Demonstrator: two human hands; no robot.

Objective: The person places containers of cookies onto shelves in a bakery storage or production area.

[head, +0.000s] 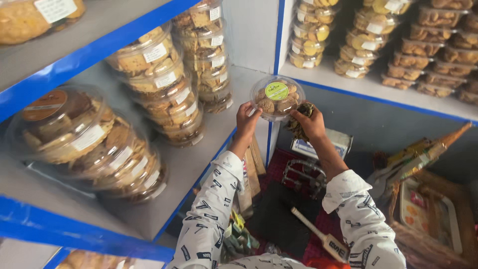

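Both my hands hold a round clear plastic tub of biscuits [277,97] with a green round label on its lid, near the front edge of a grey shelf [234,107] with blue trim. My left hand [246,119] grips the tub's left side. On the right side, my right hand [308,122] grips it and also clutches a dark crumpled thing, which I cannot make out. White printed sleeves cover both arms.
Stacks of similar round biscuit tubs [174,84] fill the shelf to the left, with larger tubs [84,137] nearer me. More packs [398,45] line the right shelf [348,82]. Below lie a wooden bat [318,234], a metal rack [301,174], trays and packets.
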